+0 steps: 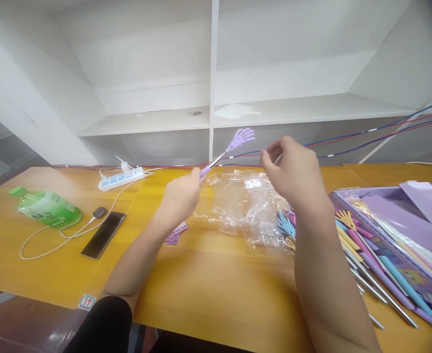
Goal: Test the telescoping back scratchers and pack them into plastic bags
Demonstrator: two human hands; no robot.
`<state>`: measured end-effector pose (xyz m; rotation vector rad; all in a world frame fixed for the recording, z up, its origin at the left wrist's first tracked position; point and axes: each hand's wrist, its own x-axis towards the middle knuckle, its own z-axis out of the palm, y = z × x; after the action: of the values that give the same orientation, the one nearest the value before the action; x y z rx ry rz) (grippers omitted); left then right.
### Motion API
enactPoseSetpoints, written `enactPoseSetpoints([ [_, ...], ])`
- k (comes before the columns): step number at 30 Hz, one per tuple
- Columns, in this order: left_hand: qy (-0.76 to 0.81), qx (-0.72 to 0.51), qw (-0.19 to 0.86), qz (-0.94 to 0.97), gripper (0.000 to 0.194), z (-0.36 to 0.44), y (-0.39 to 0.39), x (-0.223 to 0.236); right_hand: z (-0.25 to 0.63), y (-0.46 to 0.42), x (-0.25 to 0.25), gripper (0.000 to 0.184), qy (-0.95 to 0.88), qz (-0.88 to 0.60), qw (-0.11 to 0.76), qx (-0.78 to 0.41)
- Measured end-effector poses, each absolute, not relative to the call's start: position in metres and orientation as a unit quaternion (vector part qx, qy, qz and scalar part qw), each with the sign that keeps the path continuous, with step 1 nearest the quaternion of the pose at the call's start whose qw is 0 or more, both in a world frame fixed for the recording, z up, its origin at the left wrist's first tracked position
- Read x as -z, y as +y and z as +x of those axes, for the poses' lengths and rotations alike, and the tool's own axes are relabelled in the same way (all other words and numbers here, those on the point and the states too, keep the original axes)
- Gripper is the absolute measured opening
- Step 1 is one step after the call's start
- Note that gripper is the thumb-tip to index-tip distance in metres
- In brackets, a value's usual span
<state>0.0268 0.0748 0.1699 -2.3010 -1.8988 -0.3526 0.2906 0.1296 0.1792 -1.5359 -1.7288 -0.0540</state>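
Note:
My left hand (181,195) is closed around the handle of a purple back scratcher (240,139), which points up and to the right. Its shaft is silver metal, and the claw head is shaped like a skeleton hand. To the right of that head, my right hand (293,166) is raised with fingers curled and a gap by the thumb, holding nothing. Beneath both hands lie crumpled clear plastic bags (234,201). Beyond my right forearm is a pile of back scratchers (370,250) in yellow, pink, blue and purple; the forearm hides part of it.
A purple box (396,196) holding plastic-wrapped items stands at the right. Small printed cards (177,234) lie by my left wrist. At the left are a green bottle (49,208), a phone (103,235), a white cable and a power strip (122,179). White shelving (146,122) rises behind.

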Motion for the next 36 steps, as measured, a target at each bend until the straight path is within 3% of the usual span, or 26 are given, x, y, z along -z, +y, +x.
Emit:
enactPoseSetpoints([
  [4,-0.627,0.143,0.028,-0.765,0.024,0.03,0.081,-0.171,0.284,0.162,-0.148,0.05,-0.699,-0.704,0.083,-0.095],
  [6,-0.621,0.141,0.014,-0.771,0.023,0.035,0.081,-0.169,0.278,0.18,-0.126,0.055,-0.698,-0.7,0.024,-0.145],
  [12,-0.614,0.116,0.005,-0.78,0.023,0.045,0.08,-0.163,0.273,0.205,-0.084,0.094,-0.699,-0.687,0.003,-0.198],
  [20,-0.615,0.119,0.01,-0.78,0.024,0.046,0.081,-0.163,0.27,0.215,-0.062,0.099,-0.697,-0.685,0.026,-0.212],
  [23,-0.613,0.119,0.009,-0.781,0.024,0.047,0.08,-0.163,0.264,0.216,-0.053,0.091,-0.702,-0.68,0.022,-0.209],
  [28,-0.617,0.113,0.001,-0.779,0.025,0.046,0.08,-0.165,0.268,0.216,-0.058,0.045,-0.704,-0.678,-0.005,-0.211],
  [36,-0.616,0.12,-0.009,-0.778,0.026,0.045,0.08,-0.165,0.29,0.213,-0.092,0.035,-0.713,-0.663,-0.007,-0.228],
])
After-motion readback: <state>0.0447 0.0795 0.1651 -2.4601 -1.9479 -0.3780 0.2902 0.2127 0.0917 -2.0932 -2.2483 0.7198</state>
